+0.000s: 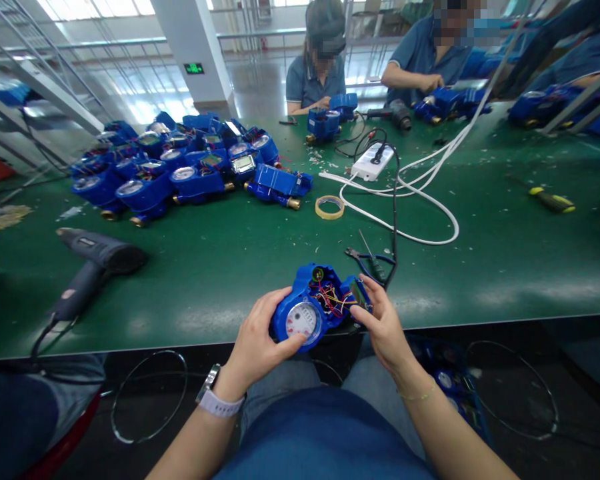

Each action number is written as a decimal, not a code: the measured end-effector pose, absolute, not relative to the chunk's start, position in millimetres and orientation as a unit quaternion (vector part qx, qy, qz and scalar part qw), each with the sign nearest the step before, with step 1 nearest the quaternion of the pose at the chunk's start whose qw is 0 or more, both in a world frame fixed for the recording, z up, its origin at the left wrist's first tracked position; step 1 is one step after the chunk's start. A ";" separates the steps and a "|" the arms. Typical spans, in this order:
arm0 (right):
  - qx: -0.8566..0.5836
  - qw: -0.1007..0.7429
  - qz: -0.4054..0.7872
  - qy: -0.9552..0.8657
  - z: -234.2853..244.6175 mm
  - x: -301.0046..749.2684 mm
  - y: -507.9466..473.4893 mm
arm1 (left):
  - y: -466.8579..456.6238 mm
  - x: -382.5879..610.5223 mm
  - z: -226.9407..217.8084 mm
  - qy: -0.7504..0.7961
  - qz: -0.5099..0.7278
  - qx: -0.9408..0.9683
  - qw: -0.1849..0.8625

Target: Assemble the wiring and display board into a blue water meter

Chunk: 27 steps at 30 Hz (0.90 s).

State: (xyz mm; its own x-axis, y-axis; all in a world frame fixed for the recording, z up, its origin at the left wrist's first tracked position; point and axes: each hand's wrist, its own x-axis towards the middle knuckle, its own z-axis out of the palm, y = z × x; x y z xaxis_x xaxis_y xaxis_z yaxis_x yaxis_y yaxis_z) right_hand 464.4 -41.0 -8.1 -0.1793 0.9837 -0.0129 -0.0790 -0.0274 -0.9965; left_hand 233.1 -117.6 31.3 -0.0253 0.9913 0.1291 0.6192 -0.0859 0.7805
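Note:
A blue water meter [303, 321] with a round white dial is held at the table's front edge. My left hand [260, 330] is closed round its left side, thumb on the dial's rim. The meter's compartment lies uncovered, with red, yellow and white wires [330, 297] bunched inside. Between the thumb and fingers of my right hand [383, 323] is a small green circuit board [359, 293] in a blue part, joined to the meter by wires. Just beyond it lie cutting pliers [353, 253] and a thin screwdriver [377, 267].
Several blue meters [195, 183] crowd the back left of the green table [230, 267]. A heat gun [97, 267] lies at left. A tape roll [329, 207], a power strip [374, 160] with looping cables and a yellow-green screwdriver [553, 199] are farther back. Co-workers [316, 80] sit opposite.

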 end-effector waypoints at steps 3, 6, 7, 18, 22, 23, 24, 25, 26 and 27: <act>-0.408 0.419 0.642 -0.495 -2.0 467.9 -33.3 | -114.9 228.0 30.8 0.628 0.367 0.616 0.302; -0.379 0.388 0.683 -0.489 6.6 469.7 -29.1 | -112.8 222.8 28.7 0.628 0.394 0.571 0.352; -0.370 0.383 0.688 -0.492 9.8 469.6 -28.0 | -112.2 221.8 27.6 0.627 0.405 0.556 0.366; -0.328 0.365 0.627 -0.605 54.4 450.8 -6.3 | -106.5 222.5 9.9 0.603 0.503 0.489 0.380; -0.358 0.367 0.579 -0.634 63.2 443.3 0.2 | -106.1 220.9 21.4 0.619 0.512 0.552 0.223; -0.367 0.368 0.567 -0.639 64.5 441.0 2.2 | -104.5 221.3 27.4 0.610 0.498 0.586 0.189; -0.374 0.368 0.557 -0.644 65.5 438.6 4.3 | -102.1 222.0 34.1 0.597 0.478 0.623 0.163; -0.380 0.367 0.548 -0.648 66.4 436.1 6.3 | -98.6 223.1 41.1 0.584 0.454 0.657 0.145; -0.384 0.367 0.540 -0.654 67.4 433.5 7.8 | -94.3 224.5 47.9 0.573 0.429 0.685 0.135; -0.385 0.366 0.532 -0.659 68.6 431.0 8.9 | -89.4 226.0 54.2 0.568 0.406 0.704 0.130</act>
